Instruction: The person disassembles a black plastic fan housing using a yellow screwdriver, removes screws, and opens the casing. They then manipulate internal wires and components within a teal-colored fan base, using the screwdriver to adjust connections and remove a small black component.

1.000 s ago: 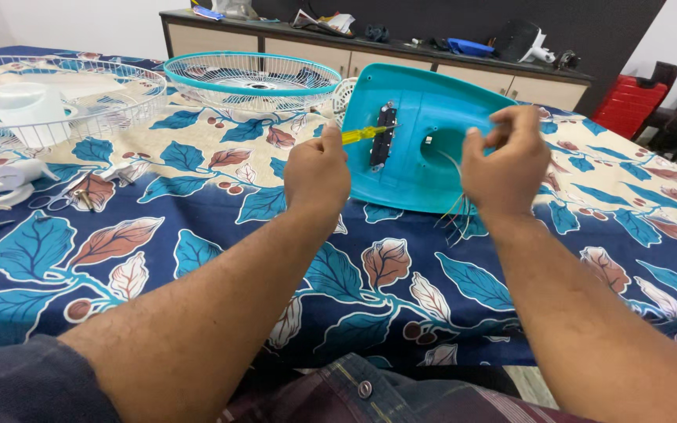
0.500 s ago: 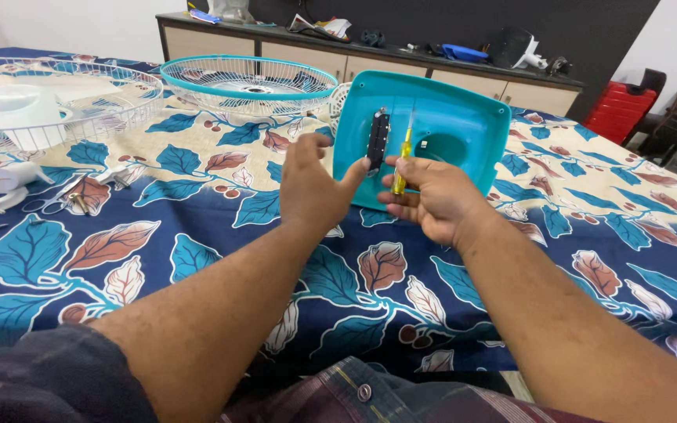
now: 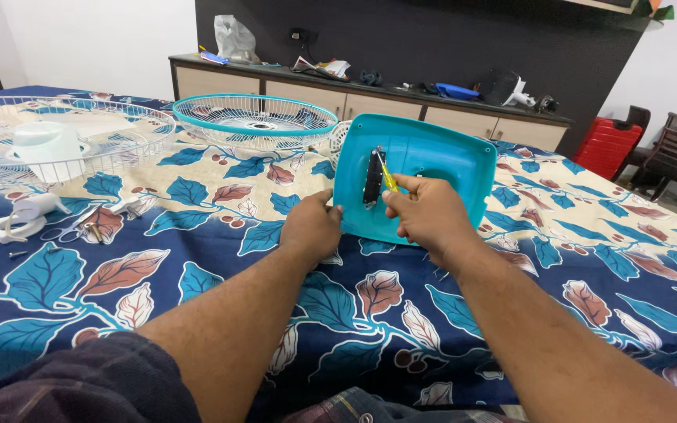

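A bed covered in a dark blue sheet with a large leaf print (image 3: 197, 274) carries all parts. At its far left lies a white wire fan guard (image 3: 64, 125) with a white plastic housing (image 3: 47, 149) resting in it; beside it is a teal-rimmed wire fan guard (image 3: 256, 119). Near the centre, the teal square plastic fan base (image 3: 440, 168) stands tilted on its lower edge, underside facing the person, apparently so the black rectangular fitting (image 3: 372, 178) on it is reachable. The left hand (image 3: 313, 227) is closed on the base's lower left edge, steadying it. The right hand (image 3: 425, 215), just beside the left and apart from it, grips a yellow-handled screwdriver (image 3: 388, 177), whose tip sits at the fitting. White small parts and loose screws (image 3: 21, 223) lie well apart at the left.
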